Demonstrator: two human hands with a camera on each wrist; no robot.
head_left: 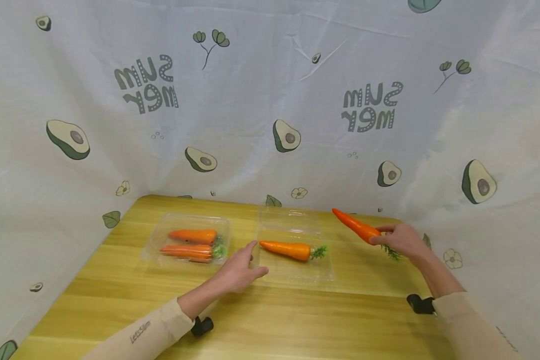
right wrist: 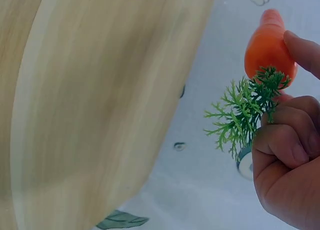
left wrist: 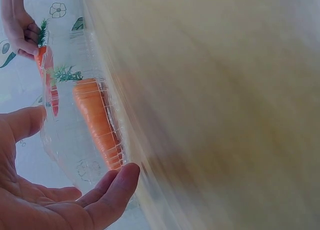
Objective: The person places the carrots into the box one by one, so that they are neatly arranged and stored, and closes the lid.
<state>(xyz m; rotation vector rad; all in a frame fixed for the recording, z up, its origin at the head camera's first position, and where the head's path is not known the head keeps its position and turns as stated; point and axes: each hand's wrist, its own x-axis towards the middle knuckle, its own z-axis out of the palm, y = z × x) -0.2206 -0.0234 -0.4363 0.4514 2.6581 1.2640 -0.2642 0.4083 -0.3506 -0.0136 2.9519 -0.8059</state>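
Observation:
My right hand (head_left: 399, 240) pinches an orange carrot (head_left: 356, 226) near its leafy green end, above the right part of the table, with the tip pointing up and left. In the right wrist view its green leaves (right wrist: 245, 110) hang beside the curled fingers. My left hand (head_left: 239, 270) is at the left side of an open clear plastic container (head_left: 292, 276), thumb and fingers spread. Whether it touches the container wall I cannot tell. One carrot (head_left: 287, 249) lies in that container, leaves to the right; the left wrist view shows this carrot (left wrist: 95, 117) through the clear wall.
Left of my left hand stands another clear plastic container (head_left: 162, 225) with two carrots (head_left: 191, 236) in it. Both containers are on a wooden table (head_left: 117, 300). A white curtain (head_left: 247, 100) printed with avocados surrounds the table's back and sides.

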